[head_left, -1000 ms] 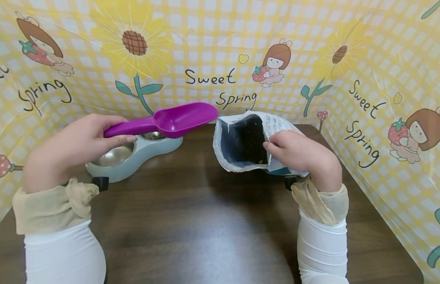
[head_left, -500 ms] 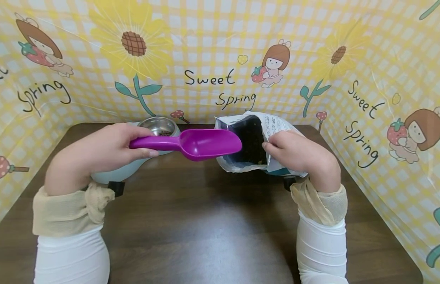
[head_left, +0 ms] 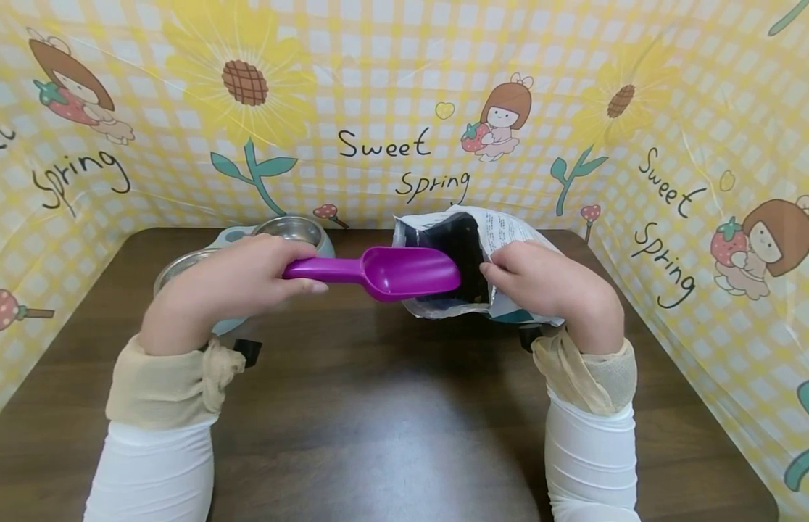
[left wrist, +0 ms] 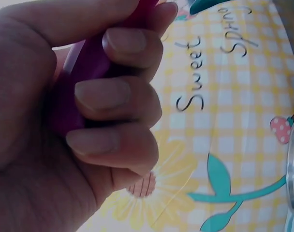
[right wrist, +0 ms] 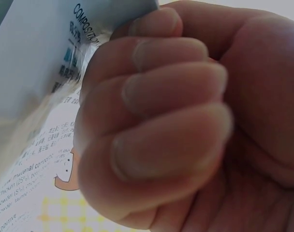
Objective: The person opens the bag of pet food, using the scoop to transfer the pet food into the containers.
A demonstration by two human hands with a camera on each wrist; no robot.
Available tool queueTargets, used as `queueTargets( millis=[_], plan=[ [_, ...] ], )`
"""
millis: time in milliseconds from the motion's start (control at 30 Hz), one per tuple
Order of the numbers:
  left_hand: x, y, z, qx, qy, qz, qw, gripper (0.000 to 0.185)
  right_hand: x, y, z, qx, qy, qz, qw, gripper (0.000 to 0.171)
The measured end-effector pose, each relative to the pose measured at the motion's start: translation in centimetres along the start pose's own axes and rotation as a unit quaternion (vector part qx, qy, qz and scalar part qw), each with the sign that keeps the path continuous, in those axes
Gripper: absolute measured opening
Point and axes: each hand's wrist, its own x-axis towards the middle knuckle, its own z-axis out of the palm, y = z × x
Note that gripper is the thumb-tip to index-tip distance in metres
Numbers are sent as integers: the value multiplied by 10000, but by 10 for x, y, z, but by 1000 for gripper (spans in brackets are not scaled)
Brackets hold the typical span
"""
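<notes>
One purple scoop (head_left: 388, 271), gripped in left hand (head_left: 238, 286), tip at bag (head_left: 463, 264) mouth.

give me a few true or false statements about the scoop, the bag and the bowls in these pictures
1. The left hand grips the purple scoop by its handle. True.
2. The scoop's head is at the mouth of the open bag. True.
3. The right hand lies flat on the table. False: it pinches the bag's edge and holds the bag open.
4. The scoop is heaped with kibble. False: its bowl looks empty.
5. The double bowl stands behind the left hand. True.
6. The bag is sealed shut. False: its top gapes open and dark contents show inside.
</notes>
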Motion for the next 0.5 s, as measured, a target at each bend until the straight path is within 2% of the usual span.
queueTargets(
  millis=[133, 300, 400, 500],
  plan=[
    [10, 9, 7, -75, 32, -11, 10000, 18, 1, -1, 0, -74, 0, -14, 10000, 43],
    [23, 22, 19, 100, 130, -42, 9999, 15, 1, -3, 1, -129, 29, -50, 9999, 44],
    [30, 30, 29, 281, 290, -31, 9992, 14, 1, -3, 1, -133, 64, -116, 9998, 45],
    [37, 37, 39, 517, 594, 14, 9969, 16, 1, -3, 1, -125, 83, -130, 9998, 45]
  ],
)
